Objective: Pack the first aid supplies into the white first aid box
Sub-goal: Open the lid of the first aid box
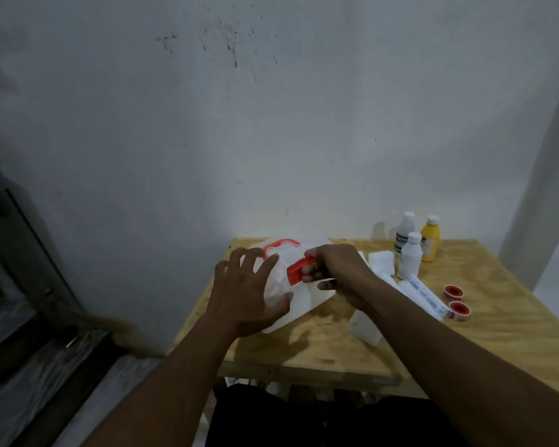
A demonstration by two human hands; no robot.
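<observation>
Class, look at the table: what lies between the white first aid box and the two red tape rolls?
In the head view, between the white first aid box and the red tape rolls lie the right hand and forearm, and white wrapped bandage rolls.

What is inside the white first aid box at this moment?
Cannot tell. The white first aid box looks closed; the right hand grips its red latch and the left hand steadies it. The bottles, tape rolls and gauze lie outside on the table.
</observation>
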